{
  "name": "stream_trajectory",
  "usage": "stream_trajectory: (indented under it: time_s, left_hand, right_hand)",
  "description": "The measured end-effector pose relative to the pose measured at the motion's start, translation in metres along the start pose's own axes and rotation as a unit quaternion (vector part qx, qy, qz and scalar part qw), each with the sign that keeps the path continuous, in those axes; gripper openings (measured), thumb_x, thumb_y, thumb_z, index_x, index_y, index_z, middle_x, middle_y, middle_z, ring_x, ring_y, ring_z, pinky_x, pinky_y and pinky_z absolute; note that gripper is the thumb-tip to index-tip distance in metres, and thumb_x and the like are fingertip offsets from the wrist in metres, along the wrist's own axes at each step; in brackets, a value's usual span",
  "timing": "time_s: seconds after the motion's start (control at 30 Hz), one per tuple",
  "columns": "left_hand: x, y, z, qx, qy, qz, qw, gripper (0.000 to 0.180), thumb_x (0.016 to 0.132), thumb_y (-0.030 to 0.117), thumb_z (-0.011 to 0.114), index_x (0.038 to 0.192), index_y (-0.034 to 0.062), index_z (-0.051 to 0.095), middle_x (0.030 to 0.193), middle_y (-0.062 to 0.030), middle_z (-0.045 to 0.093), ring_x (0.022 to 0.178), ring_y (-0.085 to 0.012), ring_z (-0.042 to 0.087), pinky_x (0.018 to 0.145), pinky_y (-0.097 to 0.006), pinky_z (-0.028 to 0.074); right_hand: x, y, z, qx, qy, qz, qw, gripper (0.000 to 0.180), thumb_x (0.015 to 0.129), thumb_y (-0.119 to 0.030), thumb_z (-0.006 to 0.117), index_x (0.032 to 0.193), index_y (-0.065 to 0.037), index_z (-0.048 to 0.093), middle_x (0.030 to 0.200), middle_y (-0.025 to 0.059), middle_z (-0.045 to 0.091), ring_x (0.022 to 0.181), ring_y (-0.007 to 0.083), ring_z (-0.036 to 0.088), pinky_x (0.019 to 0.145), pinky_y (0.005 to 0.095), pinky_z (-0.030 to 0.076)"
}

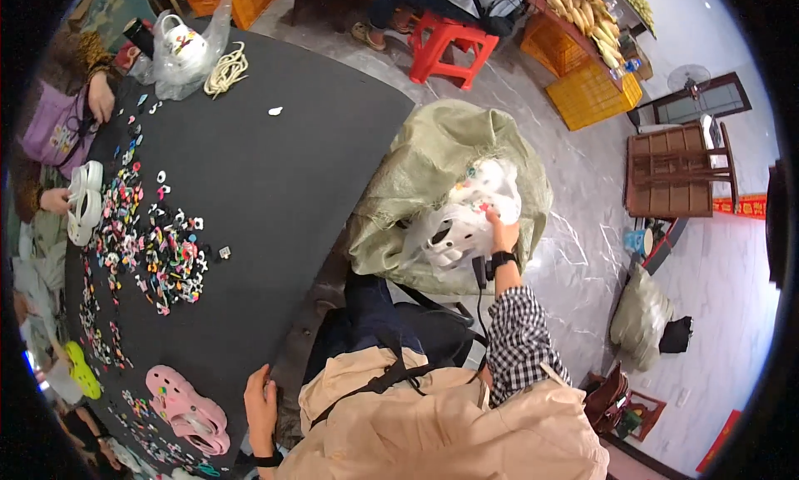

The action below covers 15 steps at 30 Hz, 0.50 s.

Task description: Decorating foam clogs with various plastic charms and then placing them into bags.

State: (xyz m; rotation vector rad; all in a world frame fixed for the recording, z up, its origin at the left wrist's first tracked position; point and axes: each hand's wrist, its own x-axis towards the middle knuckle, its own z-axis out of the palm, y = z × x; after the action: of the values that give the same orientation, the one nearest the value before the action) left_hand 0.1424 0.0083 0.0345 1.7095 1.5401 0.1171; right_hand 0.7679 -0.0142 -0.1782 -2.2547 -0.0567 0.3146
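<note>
White clog shoes point(454, 235), several of them bundled in thin clear plastic, lie in the open mouth of a large green woven sack point(433, 147) standing on the marble floor point(574, 205) to the right of the black table point(275, 197). Right hand point(502, 230): reaches into the sack mouth with its fingers closed on the plastic-wrapped white clogs; a dark watch sits on the wrist and a black-and-white checked sleeve covers the forearm. Left hand point(260, 405): rests at the near edge of the table, fingers curled over the edge; whether it grips anything cannot be told. Pink clog pair point(190, 412): lies on the table just left of the left hand, with small charms fitted to its upper. Shoe charms point(158, 247): a dense scatter of small coloured pieces across the left part of the table. At the far left, another person's hand point(57, 200) holds a white clog point(83, 201). Clear plastic bag point(183, 51) and a coil of pale cord point(226, 68) sit at the table's far end. A red plastic stool point(445, 47) stands on the floor beyond.
</note>
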Motion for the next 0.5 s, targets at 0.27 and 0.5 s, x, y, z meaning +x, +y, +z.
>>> stream_trajectory:
  time_s: [0.27,0.5]
  left_hand:
    - [-0.003,-0.013,0.008,-0.046,0.039,0.019,0.998,0.032,0.088,0.002,0.054,0.12,-0.0022,0.058,0.113,-0.0197,0.061,0.099,-0.0316,0.062,0.087,-0.037,0.049]
    - [0.041,0.024,-0.001,-0.262,0.018,0.078,0.962,0.031,0.092,0.008,0.055,0.122,-0.0012,0.057,0.118,-0.0159,0.062,0.105,-0.0241,0.062,0.091,-0.033,0.048]
  right_hand:
    - [-0.071,-0.133,-0.087,0.039,-0.075,-0.225,0.971,0.054,0.073,-0.012,0.078,0.119,0.0,0.055,0.111,0.0121,0.063,0.103,0.0204,0.057,0.089,0.0321,0.045]
    - [-0.185,-0.298,-0.181,0.146,-0.223,-0.281,0.922,0.057,0.076,-0.013,0.071,0.126,0.001,0.051,0.114,0.0074,0.061,0.103,0.0167,0.057,0.09,0.0303,0.044]
